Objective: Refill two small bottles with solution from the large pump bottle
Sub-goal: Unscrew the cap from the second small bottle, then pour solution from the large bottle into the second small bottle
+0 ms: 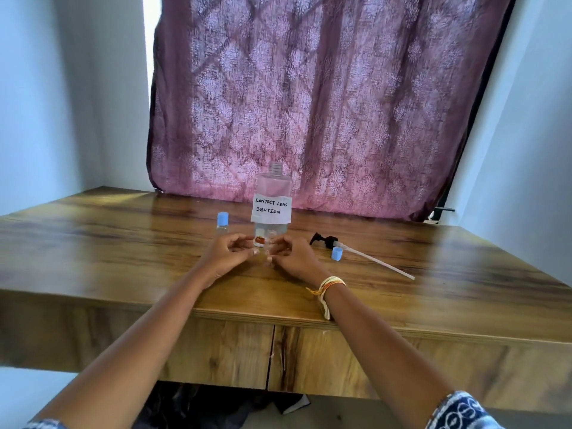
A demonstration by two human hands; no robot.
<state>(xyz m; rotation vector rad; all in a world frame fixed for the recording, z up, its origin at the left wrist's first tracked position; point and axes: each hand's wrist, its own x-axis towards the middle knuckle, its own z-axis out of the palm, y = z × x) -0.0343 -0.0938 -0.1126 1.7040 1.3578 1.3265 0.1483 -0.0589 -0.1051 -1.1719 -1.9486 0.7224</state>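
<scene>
Near the middle of the frame, both hands meet over the wooden bench (433,292). Between them stands a small clear plastic bottle with no cap (268,243), a red-orange patch on its label. The left hand (227,253) has its fingers curled toward the bottle from the left, fingertips at its side. The right hand (292,255) curls in from the right and pinches it low down. Motion blur hides exactly how each finger lies on it.

Directly behind the hands, just above centre, stands the large clear plastic bottle (274,193), upright, its threaded neck open. A white paper label on it reads "CONTACT LENS SOLUTION". The liquid level cannot be made out.

Left of the large bottle, and just above the left hand, a second small clear bottle with a light blue cap (223,224) stands upright.

Right of the hands, the black pump head with its long white dip tube (346,247) lies flat on the bench, the tube running toward the lower right. A loose light blue cap (336,254) rests just beside the pump's collar.

A yellow and orange thread band (329,284) circles the right wrist. A mauve patterned curtain (325,97) hangs behind the bench.
</scene>
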